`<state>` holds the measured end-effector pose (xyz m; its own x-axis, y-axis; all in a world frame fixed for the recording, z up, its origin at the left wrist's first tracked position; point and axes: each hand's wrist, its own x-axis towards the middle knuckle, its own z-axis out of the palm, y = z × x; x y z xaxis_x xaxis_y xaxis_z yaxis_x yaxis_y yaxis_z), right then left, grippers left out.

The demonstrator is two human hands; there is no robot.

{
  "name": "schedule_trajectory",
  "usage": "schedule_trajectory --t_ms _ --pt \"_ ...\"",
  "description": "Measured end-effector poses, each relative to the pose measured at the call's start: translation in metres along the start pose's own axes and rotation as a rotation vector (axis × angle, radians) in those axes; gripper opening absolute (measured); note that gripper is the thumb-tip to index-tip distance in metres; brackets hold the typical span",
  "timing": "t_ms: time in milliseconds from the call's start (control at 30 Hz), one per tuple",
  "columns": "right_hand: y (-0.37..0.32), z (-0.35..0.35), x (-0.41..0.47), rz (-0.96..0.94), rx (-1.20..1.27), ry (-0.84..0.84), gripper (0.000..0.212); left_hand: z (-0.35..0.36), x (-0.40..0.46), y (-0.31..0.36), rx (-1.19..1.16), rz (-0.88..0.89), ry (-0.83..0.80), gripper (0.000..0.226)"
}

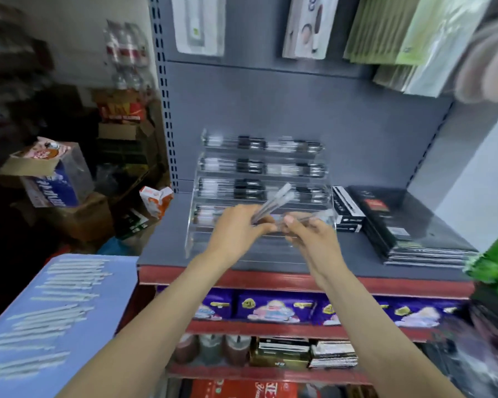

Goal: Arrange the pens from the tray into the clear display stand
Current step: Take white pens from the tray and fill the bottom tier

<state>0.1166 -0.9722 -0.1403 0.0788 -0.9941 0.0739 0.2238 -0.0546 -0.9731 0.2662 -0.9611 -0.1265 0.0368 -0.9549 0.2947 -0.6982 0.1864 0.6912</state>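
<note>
Bare forearms and hands (pixel 273 228), no sleeves visible.

The clear display stand (pixel 259 179) sits on the grey shelf against the back panel, a stepped acrylic rack with several tiers. Its far tiers are filled with pens lying crosswise, showing black and pale sections; the nearest step looks mostly bare. A small bundle of clear pens (pixel 273 202) is held in front of the stand, angled up toward the right. At the near left, the blue tray (pixel 78 326) carries many pale pens (pixel 55 314) lying in rough rows.
</note>
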Motion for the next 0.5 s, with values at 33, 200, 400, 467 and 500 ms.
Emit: schedule_trajectory --t_ms 33,200,400,467,500 --pt "-0.001 -0.01 0.005 -0.018 -0.039 0.035 0.005 0.004 0.005 0.001 0.041 -0.031 0.015 0.012" --pt "0.006 -0.072 0.034 -0.069 -0.312 0.262 0.023 0.017 0.033 0.011 0.265 -0.116 0.017 0.011" --pt "0.008 -0.108 0.06 0.14 -0.54 0.154 0.053 0.041 0.061 0.015 0.485 -0.104 -0.058 0.015" --pt "0.006 -0.109 0.065 0.169 -0.546 0.073 0.056 0.046 0.066 0.016 0.52 -0.112 -0.096 0.017" --pt "0.005 -0.108 0.066 0.169 -0.529 0.032 0.055 0.047 0.069 0.016 0.514 -0.123 -0.116 0.017"
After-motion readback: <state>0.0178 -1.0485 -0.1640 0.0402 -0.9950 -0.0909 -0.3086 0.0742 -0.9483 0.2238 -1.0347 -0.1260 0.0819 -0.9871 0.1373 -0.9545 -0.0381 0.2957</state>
